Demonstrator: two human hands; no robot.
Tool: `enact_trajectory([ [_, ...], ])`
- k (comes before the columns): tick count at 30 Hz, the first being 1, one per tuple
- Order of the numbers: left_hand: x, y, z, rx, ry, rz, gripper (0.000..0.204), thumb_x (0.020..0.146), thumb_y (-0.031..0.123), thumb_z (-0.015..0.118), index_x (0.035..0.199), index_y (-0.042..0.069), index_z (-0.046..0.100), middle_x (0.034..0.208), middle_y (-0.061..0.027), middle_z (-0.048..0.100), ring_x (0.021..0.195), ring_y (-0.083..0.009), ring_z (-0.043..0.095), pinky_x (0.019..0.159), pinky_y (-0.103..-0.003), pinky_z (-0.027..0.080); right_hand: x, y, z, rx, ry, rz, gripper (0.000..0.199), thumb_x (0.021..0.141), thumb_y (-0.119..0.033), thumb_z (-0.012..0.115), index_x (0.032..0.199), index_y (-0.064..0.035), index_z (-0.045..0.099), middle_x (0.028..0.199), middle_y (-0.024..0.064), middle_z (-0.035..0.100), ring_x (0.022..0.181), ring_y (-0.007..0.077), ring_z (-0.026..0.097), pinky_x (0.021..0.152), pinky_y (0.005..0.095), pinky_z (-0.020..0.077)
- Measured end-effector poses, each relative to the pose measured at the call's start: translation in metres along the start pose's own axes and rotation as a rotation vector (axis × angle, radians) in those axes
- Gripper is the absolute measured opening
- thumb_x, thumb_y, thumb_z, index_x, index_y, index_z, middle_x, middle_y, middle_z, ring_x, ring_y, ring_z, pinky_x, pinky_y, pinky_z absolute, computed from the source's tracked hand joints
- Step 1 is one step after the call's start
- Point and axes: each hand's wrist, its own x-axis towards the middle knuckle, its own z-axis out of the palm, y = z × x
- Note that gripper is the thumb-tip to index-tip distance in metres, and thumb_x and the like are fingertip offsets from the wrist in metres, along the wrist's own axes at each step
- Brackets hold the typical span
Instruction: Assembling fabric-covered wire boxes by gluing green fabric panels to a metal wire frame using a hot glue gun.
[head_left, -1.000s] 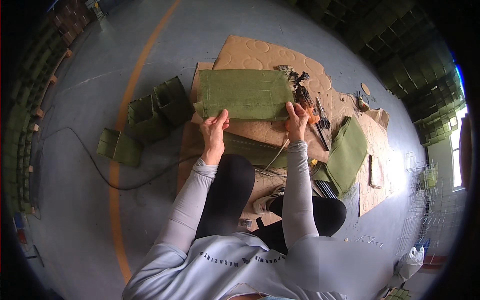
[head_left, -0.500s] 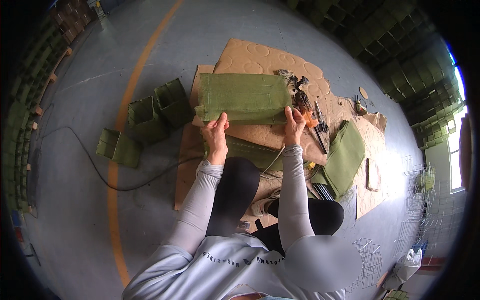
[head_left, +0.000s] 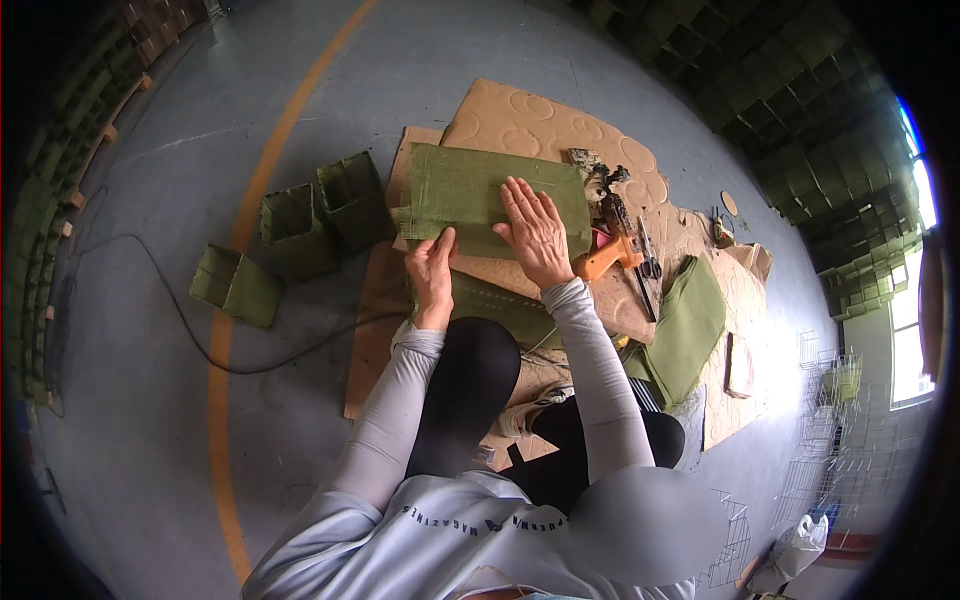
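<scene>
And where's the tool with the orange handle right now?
In the head view, the orange-handled tool is right of centre on the brown cardboard, just to the right of the right hand, beside the scissors.

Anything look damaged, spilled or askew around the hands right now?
Yes: just right of the green fabric-like panel, a clumpy black mass lies on the cardboard, beyond the orange-handled tool. It looks like burnt or spilled residue against the tan; exactly what it is, I can't tell.
</scene>
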Motion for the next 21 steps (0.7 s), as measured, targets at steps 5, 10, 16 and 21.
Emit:
enact_trajectory([
  [5, 0.002, 0.000, -0.004, 0.061, -0.029, -0.040, 0.035, 0.087, 0.030, 0.079, 0.074, 0.001, 0.067, 0.072, 0.0008, 0.064, 0.067, -0.0074, 0.056, 0.067, -0.025, 0.044, 0.000, -0.004, 0.003, -0.024, 0.021, 0.030, 0.065, 0.096, -0.045, 0.052, 0.145, -0.0026, 0.045, 0.153, 0.0118, 0.044, 0.144, 0.0262, 0.037, 0.117, 0.0473, 0.0293],
  [10, 0.006, -0.012, -0.004, 0.240, -0.092, -0.135, 0.030, 0.087, 0.028, 0.080, 0.082, 0.000, 0.071, 0.076, 0.0009, 0.066, 0.069, -0.0066, 0.057, 0.067, -0.024, 0.045, 0.000, -0.007, 0.001, -0.029, 0.001, 0.048, 0.064, 0.098, -0.043, 0.051, 0.147, -0.0033, 0.042, 0.154, 0.0114, 0.042, 0.145, 0.0261, 0.036, 0.117, 0.0456, 0.0284],
  [16, 0.003, -0.021, 0.001, 0.043, -0.019, -0.060, 0.028, 0.088, 0.028, 0.079, 0.088, 0.000, 0.073, 0.081, 0.0027, 0.066, 0.072, -0.0055, 0.056, 0.067, -0.025, 0.045, 0.001, -0.007, -0.007, -0.037, -0.026, 0.060, 0.066, 0.097, -0.044, 0.052, 0.147, -0.0032, 0.043, 0.154, 0.0115, 0.043, 0.144, 0.0267, 0.037, 0.117, 0.0457, 0.0292],
  [21, 0.007, -0.024, -0.005, 0.098, -0.059, -0.115, 0.026, 0.089, 0.028, 0.077, 0.087, 0.002, 0.072, 0.079, 0.0028, 0.065, 0.071, -0.0062, 0.054, 0.066, -0.025, 0.043, -0.001, -0.006, -0.004, -0.028, -0.026, 0.059, 0.067, 0.096, -0.044, 0.054, 0.148, -0.0026, 0.041, 0.155, 0.0116, 0.041, 0.145, 0.0269, 0.036, 0.117, 0.0459, 0.0292],
])
